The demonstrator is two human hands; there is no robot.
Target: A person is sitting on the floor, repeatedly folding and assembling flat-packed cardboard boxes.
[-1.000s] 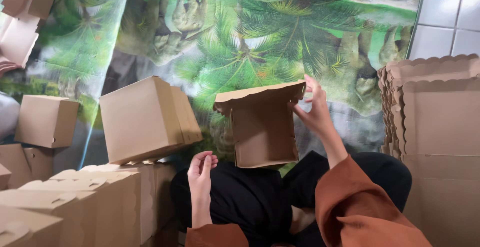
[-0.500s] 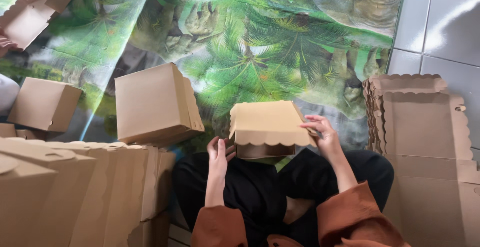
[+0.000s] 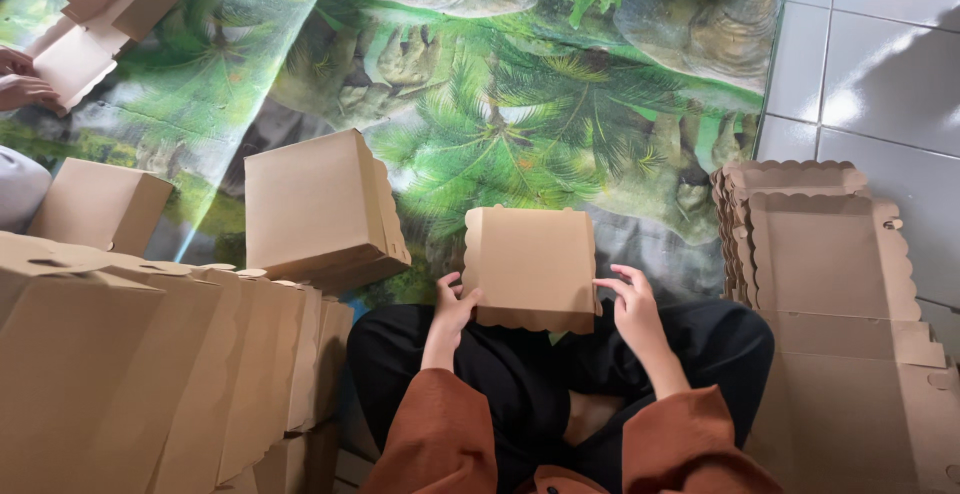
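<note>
I hold a closed brown cardboard box [image 3: 530, 266] with a scalloped lid edge over my lap, between both hands. My left hand [image 3: 452, 306] grips its left lower side and my right hand [image 3: 628, 304] grips its right side. I sit cross-legged in black trousers and rust-coloured sleeves on a green palm-print mat [image 3: 500, 124].
A closed box [image 3: 320, 209] rests on a row of folded boxes [image 3: 150, 354] at my left. A stack of flat scalloped box blanks [image 3: 830, 254] lies at my right on the tiled floor [image 3: 880, 44]. Another person's hand [image 3: 22, 89] holds an open box [image 3: 110, 14] at the far left.
The box went from open and upright, held up by my right hand, to lid folded shut and lowered over my lap. My left hand came up to grip it.
</note>
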